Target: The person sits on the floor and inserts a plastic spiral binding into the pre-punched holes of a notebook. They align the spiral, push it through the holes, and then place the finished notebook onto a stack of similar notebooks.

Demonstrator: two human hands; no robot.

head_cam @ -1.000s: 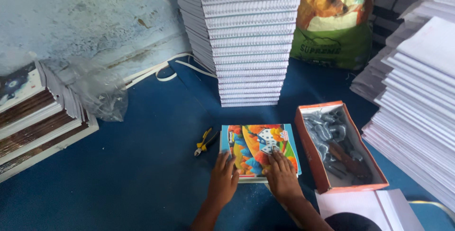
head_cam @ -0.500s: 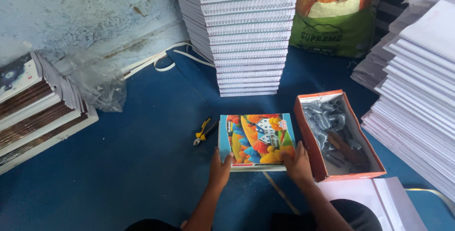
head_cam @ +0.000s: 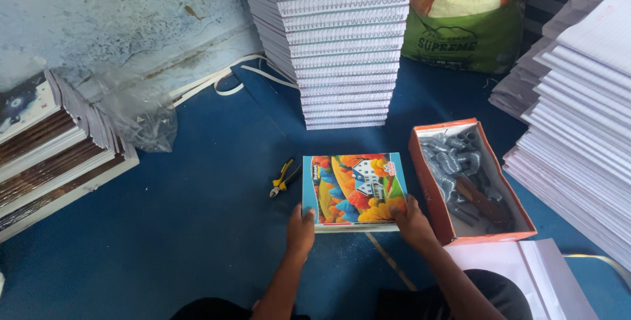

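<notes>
Grip: left hand [head_cam: 300,229] and right hand [head_cam: 411,218] clamp the near corners of a colourful notebook [head_cam: 353,190], thumbs on its cover; the book lies flat on the blue floor [head_cam: 184,228], just ahead of both hands, long axis left to right; yellow-handled pliers [head_cam: 284,177] lie just left, an orange box of wire coils [head_cam: 468,182] just right; open floor remains toward the tall notebook stack [head_cam: 338,44].

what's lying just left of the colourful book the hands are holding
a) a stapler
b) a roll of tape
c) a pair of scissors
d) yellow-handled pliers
d: yellow-handled pliers lie on the blue floor just left of the colourful book, which the left hand and right hand grip at its near corners.
</notes>
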